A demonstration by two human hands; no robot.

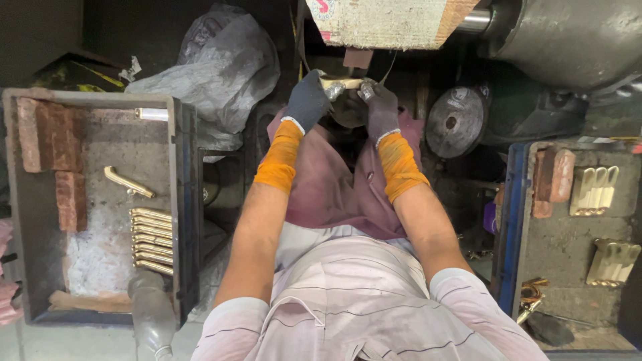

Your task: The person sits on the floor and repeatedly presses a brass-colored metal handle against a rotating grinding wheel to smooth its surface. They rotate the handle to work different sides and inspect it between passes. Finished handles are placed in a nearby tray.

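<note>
Far below and left of the buffing wheel [384,23], a large grey tray [40,200], holding a tidy row of brass handles [152,241], one loose handle [127,182] nearer the wheel, and red bricks [50,154] along the far edge. Below and right of the wheel, a second tray [555,247] with two small batches of flat brass pieces [595,190], laid side by side. Judging by the count, well into the work: many pieces sorted into both trays, only one at the wheel. Impossible to tell from the shine which batch is finished and which waits.

Left of the wheel, a crumpled grey plastic bag [214,67]. Right of it, a heavy dark motor housing [568,40]. Below and right, a spare dark disc [455,120] standing on edge. Straight below the wheel, a maroon apron [334,180] spread over the lap.

Both forearms reaching straight toward the wheel, elbows tucked in, wrists wrapped in orange cloth. Left hand [307,100], in a dark glove, just under the wheel's left half, fingers curled tight round one end of a brass piece [341,83]. Right hand [381,107], gloved alike, pinching the other end. Brass piece level between the two, directly beneath the wheel's lower face, very close to it; contact not clear from here.
</note>
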